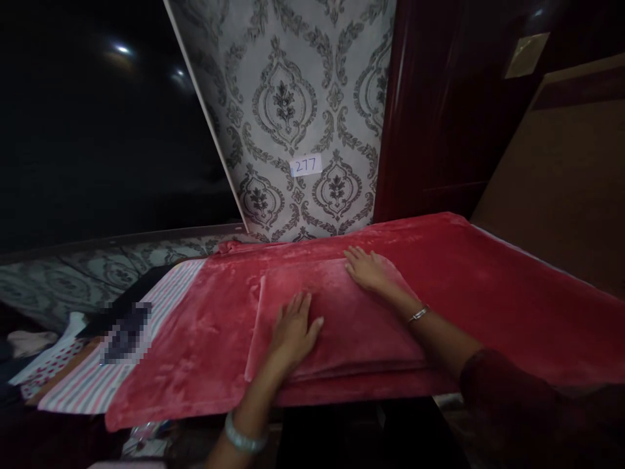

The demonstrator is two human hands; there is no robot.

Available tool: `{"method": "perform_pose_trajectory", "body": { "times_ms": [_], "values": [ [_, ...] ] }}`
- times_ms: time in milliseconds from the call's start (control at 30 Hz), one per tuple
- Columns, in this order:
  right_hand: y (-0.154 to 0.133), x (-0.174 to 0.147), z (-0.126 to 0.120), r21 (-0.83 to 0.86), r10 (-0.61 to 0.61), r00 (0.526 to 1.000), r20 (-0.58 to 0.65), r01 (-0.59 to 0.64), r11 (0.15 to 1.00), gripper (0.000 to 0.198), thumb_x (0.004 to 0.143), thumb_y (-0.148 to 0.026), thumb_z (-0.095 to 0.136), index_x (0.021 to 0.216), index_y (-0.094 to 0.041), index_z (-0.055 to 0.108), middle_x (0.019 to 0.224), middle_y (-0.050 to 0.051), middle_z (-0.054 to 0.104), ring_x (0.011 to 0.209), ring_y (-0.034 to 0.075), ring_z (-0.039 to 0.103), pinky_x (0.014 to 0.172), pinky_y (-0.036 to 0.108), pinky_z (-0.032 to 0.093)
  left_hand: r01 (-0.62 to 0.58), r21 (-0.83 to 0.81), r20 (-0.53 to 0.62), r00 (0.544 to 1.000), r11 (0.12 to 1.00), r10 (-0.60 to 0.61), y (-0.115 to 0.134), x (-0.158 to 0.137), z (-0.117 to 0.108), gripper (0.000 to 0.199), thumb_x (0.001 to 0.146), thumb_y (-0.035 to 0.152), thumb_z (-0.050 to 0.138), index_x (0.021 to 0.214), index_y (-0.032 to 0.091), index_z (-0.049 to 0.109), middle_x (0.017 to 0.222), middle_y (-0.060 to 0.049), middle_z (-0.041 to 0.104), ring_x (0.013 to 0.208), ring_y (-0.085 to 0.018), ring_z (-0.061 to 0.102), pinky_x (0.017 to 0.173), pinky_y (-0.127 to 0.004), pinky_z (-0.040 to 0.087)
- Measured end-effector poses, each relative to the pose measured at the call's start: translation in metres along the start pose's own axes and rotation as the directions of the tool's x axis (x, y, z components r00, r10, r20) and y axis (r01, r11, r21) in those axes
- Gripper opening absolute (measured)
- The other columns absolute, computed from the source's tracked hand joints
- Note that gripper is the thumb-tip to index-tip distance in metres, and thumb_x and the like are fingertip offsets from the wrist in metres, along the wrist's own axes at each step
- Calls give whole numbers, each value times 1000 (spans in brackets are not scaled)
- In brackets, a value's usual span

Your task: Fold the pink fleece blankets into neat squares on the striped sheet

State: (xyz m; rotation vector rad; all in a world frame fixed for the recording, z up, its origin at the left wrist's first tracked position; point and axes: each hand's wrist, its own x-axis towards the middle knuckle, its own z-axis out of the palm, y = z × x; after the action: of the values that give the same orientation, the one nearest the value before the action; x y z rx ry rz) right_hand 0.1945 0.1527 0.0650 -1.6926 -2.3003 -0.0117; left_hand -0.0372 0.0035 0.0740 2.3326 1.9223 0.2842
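A folded pinkish-red plush cloth (342, 326) lies flat as a layered rectangle in front of me. Beneath it spreads a larger red plush blanket (498, 286). My left hand (293, 329) rests on the left part of the folded cloth, fingers stretched out and thumb apart. Near the cloth's far edge, my right hand (366, 268) lies flat with its fingers spread. Neither hand grips anything. A pale bangle circles my left wrist, and a thin silver bracelet is on my right wrist.
A striped cloth (180, 293) shows at the blanket's left, with a pixelated dark object (127, 335) on it. A large black screen (107, 130) stands behind at left. Patterned wallpaper (283, 65) bears a paper label (306, 165) reading 277. A brown board (561, 176) leans at right.
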Motion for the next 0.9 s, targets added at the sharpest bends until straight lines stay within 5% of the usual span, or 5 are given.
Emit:
{"method": "perform_pose_trajectory", "body": {
  "times_ms": [133,267,500,767,900],
  "values": [
    [-35,4,9,10,-139,990,26,139,990,51,102,-32,33,150,-23,48,160,12,39,149,29,31,118,62,23,-83,9,26,996,997,83,14,76,-26,63,102,41,33,157,10,34,163,-15,33,153,-25,28,125,-46,22],
    [-41,-3,30,-15,-58,998,-14,57,998,52,104,-36,34,151,-20,46,158,14,42,147,31,34,117,59,25,-64,97,90,994,993,55,7,125,-6,65,102,50,31,156,14,35,164,-15,32,153,-29,26,124,-57,16],
    [-37,-11,48,-26,-57,995,-81,55,998,51,103,-35,37,151,-22,48,157,11,45,145,32,37,118,58,23,-63,164,-50,996,984,72,-15,130,43,67,103,55,26,157,17,35,162,-13,37,152,-29,30,125,-56,16],
    [-36,-11,48,-7,-43,996,-82,43,999,50,103,-35,37,150,-24,49,155,10,47,143,31,38,117,59,24,137,177,4,990,975,-140,-59,130,7,60,102,53,29,145,19,53,150,-15,54,142,-33,45,119,-61,25],
    [-35,-12,45,-3,-49,996,-76,49,999,50,103,-35,36,149,-22,50,155,10,47,142,30,39,116,57,26,196,146,53,977,970,-205,-90,126,-8,57,104,46,24,145,20,54,150,-11,55,139,-24,50,115,-43,38]
  ]
}}
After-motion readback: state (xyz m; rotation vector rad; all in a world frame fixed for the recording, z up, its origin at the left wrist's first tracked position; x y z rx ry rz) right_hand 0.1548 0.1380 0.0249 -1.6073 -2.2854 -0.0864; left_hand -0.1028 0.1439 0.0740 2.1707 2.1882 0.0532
